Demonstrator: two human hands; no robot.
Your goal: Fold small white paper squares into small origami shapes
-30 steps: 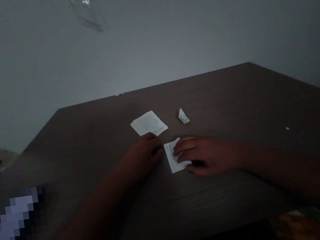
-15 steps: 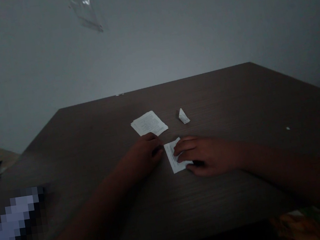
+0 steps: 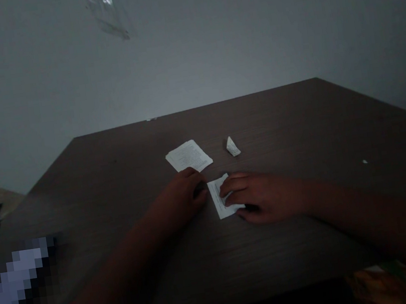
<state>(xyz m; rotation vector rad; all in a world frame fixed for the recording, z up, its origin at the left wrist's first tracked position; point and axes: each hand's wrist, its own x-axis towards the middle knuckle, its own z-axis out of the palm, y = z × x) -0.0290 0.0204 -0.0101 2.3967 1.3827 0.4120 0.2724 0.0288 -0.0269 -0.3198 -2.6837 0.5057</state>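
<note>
A small printed sheet of paper point(image 3: 218, 201) lies flat on the dark wooden table. Across its right part rests my right hand point(image 3: 256, 196), palm down with fingers spread, covering some of the sheet. Just left of the sheet, my left hand point(image 3: 188, 192) lies on its side with the fingers loosely bent and a gap to the thumb; nothing shows in it. Its knuckles overlap the near edge of a stack of printed paper squares point(image 3: 189, 156). Behind the sheet stands a small folded paper piece point(image 3: 232, 147).
The table point(image 3: 278, 126) meets a pale wall point(image 3: 210, 45) at the back, where a clear plastic bag point(image 3: 108, 14) hangs. A blurred-out rectangular object point(image 3: 16, 289) lies at the near left. A tiny white scrap point(image 3: 365, 161) sits on the right.
Both hands and the papers keep their places. Only the camera view has shifted very slightly.
</note>
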